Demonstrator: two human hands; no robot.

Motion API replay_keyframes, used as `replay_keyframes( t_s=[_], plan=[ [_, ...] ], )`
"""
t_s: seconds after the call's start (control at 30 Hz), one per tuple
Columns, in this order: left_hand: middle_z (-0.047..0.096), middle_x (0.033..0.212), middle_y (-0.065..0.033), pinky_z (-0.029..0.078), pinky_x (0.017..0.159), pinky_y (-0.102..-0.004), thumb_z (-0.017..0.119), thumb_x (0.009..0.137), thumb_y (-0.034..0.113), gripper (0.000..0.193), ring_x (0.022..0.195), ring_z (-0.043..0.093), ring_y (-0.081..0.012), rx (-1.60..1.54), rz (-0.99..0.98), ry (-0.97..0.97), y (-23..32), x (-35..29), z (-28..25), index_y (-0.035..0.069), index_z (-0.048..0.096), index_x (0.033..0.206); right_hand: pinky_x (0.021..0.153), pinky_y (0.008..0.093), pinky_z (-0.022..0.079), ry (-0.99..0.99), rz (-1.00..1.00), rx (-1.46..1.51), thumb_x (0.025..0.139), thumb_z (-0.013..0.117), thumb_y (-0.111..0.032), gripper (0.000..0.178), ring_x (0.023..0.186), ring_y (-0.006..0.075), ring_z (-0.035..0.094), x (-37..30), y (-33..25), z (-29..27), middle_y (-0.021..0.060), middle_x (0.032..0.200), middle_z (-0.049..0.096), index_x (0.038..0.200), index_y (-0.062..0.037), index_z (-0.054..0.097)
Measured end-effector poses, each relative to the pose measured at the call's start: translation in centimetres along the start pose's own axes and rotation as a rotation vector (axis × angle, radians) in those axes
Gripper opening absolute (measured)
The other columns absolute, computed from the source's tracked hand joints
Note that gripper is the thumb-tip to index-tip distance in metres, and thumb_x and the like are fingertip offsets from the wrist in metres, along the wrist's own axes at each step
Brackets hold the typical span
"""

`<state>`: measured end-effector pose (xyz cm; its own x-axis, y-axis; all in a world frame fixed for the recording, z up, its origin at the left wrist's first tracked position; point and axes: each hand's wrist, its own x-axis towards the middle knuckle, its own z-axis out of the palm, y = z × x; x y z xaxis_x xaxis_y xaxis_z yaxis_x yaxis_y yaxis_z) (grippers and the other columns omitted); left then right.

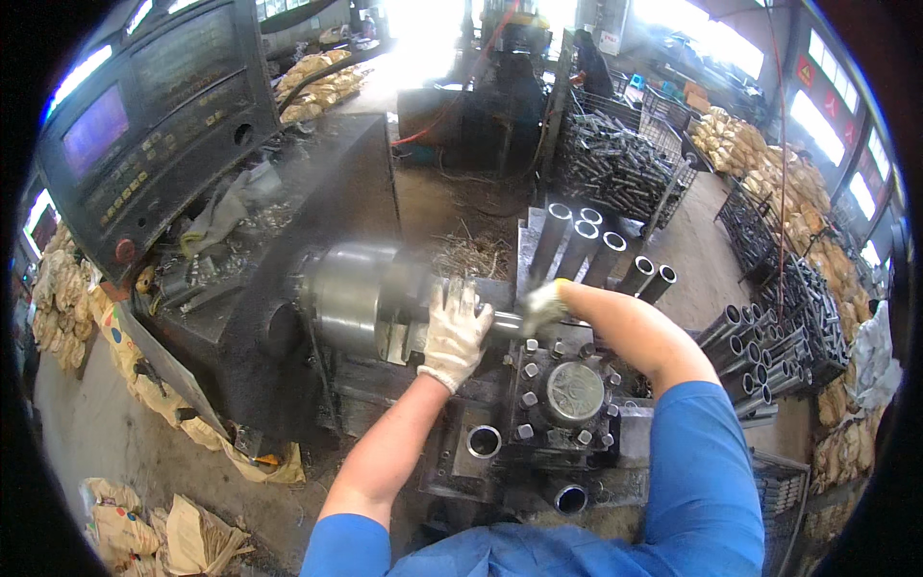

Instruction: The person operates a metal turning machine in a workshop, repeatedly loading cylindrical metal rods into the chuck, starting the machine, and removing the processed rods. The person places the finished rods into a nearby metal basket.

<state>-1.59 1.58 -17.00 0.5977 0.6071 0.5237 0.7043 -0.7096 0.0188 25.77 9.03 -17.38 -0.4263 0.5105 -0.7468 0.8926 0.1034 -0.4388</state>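
Observation:
A metal tube [505, 324] lies level between the lathe chuck [351, 296] and my right hand [545, 308]. My left hand [454, 337], in a whitish work glove, lies over the tube beside the chuck with its fingers stretched out. At the tube's right end is my gloved right hand, smeared by motion, so its fingers cannot be read. The chuck's edge is blurred too. Just below my right hand stands the tool post [574, 392], a round-capped block ringed by square-headed bolts.
Several tubes stand upright [574, 248] behind the tool post. More tubes [755, 356] are stacked at the right. A short tube [484, 441] stands in front of the tool post. A control panel [144, 144] rises at the left. Wire crates of metal parts [620, 159] stand farther back.

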Motion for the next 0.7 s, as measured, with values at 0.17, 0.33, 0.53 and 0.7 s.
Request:
replay_keyframes(
  t_s=[0.17, 0.33, 0.53, 0.7],
  plan=[
    [0.053, 0.154, -0.0297, 0.020, 0.127, -0.0689, 0.074, 0.080, 0.023, 0.049, 0.148, 0.043, -0.0505, 0.076, 0.032, 0.094, 0.0, 0.0, 2.4, 0.017, 0.070, 0.128, 0.091, 0.0429, 0.059, -0.043, -0.345, -0.129, 0.093, 0.078, -0.017, 0.033, 0.106, 0.0275, 0.072, -1.7, 15.6, 2.2, 0.0098, 0.120, 0.076, 0.124, -0.0069, 0.074],
    [0.052, 0.155, -0.0292, 0.022, 0.126, -0.0686, 0.071, 0.082, 0.019, 0.052, 0.147, 0.045, -0.0477, 0.111, -0.005, 0.017, 0.5, -0.8, 1.2, 0.015, 0.067, 0.134, 0.068, 0.0347, 0.055, 0.230, -0.368, 0.135, 0.089, 0.074, -0.005, 0.031, 0.078, 0.0157, 0.066, -5.2, 5.1, 3.0, 0.0074, 0.091, 0.072, 0.119, 0.0001, 0.067],
    [0.051, 0.154, -0.0283, 0.019, 0.127, -0.0686, 0.080, 0.077, 0.029, 0.059, 0.148, 0.042, -0.0494, -0.007, -0.020, -0.029, 1.4, 0.5, -0.4, 0.016, 0.067, 0.133, 0.056, 0.0368, 0.046, 0.222, -1.021, -0.266, 0.084, 0.069, -0.001, 0.026, 0.058, 0.0191, 0.057, -4.9, 6.8, 2.4, 0.0032, 0.066, 0.058, 0.064, -0.0085, 0.053],
    [0.052, 0.152, -0.0298, 0.019, 0.127, -0.0680, 0.082, 0.076, 0.030, 0.064, 0.146, 0.043, -0.0502, 0.020, -0.004, 0.030, 0.3, -0.7, 1.0, 0.018, 0.067, 0.137, 0.060, 0.0282, 0.055, 0.379, -0.482, 0.118, 0.089, 0.071, -0.005, 0.013, 0.063, 0.0123, 0.062, -7.2, 2.5, 4.3, 0.0018, 0.070, 0.066, 0.097, 0.0052, 0.073]
  ],
)
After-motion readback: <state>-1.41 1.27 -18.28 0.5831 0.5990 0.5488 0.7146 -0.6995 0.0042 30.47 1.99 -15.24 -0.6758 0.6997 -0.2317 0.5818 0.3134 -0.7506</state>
